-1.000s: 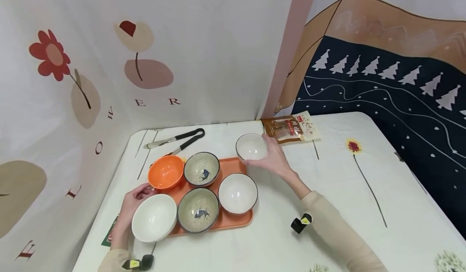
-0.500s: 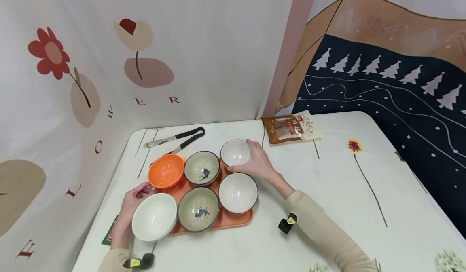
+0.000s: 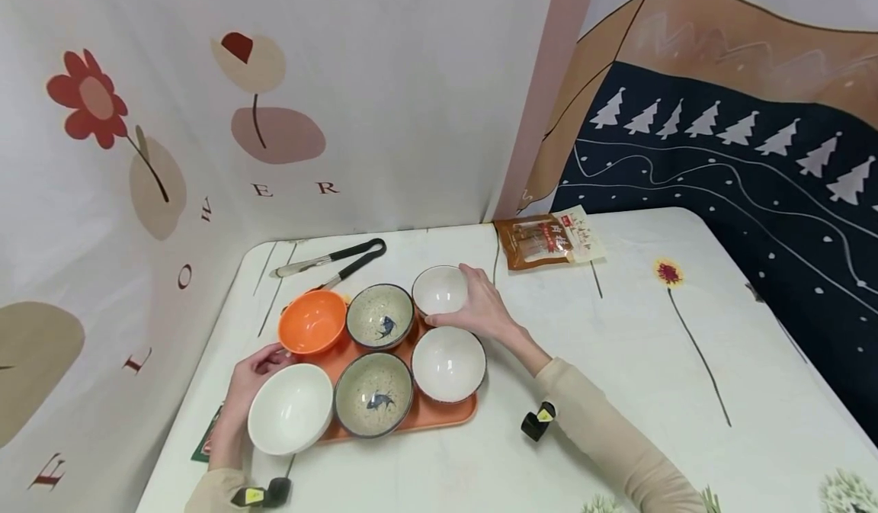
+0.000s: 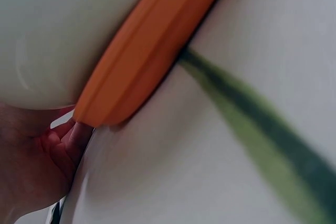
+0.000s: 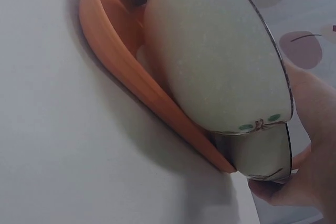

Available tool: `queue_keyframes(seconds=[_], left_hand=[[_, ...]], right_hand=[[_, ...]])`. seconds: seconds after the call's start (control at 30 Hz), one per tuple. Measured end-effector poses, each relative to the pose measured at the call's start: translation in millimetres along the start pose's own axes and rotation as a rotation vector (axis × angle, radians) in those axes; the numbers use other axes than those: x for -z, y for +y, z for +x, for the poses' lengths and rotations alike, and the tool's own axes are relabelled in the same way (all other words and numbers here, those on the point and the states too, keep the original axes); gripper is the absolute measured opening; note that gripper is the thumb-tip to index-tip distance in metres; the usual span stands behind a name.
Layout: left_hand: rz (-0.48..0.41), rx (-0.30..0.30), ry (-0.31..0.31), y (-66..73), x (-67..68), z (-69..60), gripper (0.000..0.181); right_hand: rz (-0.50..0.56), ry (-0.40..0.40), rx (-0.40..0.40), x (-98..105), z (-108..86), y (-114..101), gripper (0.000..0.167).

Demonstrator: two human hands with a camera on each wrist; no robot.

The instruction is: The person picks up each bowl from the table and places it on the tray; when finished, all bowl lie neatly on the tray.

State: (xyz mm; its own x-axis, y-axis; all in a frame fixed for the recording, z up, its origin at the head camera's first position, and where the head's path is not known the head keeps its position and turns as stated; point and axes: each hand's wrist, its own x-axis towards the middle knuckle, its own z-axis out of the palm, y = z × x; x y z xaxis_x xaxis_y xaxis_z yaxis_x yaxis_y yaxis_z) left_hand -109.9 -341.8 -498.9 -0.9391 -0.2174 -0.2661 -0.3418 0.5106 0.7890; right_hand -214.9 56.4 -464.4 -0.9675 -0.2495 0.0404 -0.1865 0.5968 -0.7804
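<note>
My right hand (image 3: 482,307) grips a small white bowl (image 3: 439,290) with a dark rim, fingers on its far side and thumb on its near side. This bowl is at the far right corner of the orange tray (image 3: 439,419). In the right wrist view it shows partly behind a second white bowl (image 5: 226,51). At the tray's left end, my left hand (image 3: 254,383) holds the tray edge, between an orange bowl (image 3: 312,322) and a plain white bowl (image 3: 291,410). Curled fingers (image 4: 73,142) meet the tray end in the left wrist view; the thumb is hidden.
Two speckled bowls with blue fish, a far one (image 3: 380,316) and a near one (image 3: 374,395), fill the tray's middle. Black-handled tongs (image 3: 343,261) lie behind it. A brown snack packet (image 3: 545,240) lies at the back. A green packet (image 3: 206,440) is partly behind my left arm.
My right hand has brought the small white bowl leftward and slightly nearer, onto the tray's far right corner beside the far speckled bowl. My left hand has stayed at the tray edge.
</note>
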Motion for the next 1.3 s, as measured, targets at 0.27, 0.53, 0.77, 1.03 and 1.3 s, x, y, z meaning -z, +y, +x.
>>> queue_keyframes(seconds=[0.27,0.53,0.77,1.03,1.3], left_hand=[[-0.004,-0.013,-0.002,2.0,2.1,-3.1,0.054],[-0.023,-0.022,-0.017,3.2,4.1,-5.9,0.053],[-0.039,-0.01,-0.011,3.2,5.8,-3.8,0.052],[-0.029,-0.061,-0.005,3.4,7.2,-4.6,0.046],[-0.023,-0.061,-0.014,5.3,5.3,-1.8,0.048]], right_hand=[[-0.014,-0.027,0.002,1,-0.8,-5,0.119],[-0.041,-0.045,0.005,1,-3.4,-7,0.121],[-0.056,-0.077,0.013,3,-3.2,-12,0.122],[-0.078,-0.16,0.023,5,-4.1,-14,0.124],[-0.045,-0.217,0.03,8,-5.5,-9,0.123]])
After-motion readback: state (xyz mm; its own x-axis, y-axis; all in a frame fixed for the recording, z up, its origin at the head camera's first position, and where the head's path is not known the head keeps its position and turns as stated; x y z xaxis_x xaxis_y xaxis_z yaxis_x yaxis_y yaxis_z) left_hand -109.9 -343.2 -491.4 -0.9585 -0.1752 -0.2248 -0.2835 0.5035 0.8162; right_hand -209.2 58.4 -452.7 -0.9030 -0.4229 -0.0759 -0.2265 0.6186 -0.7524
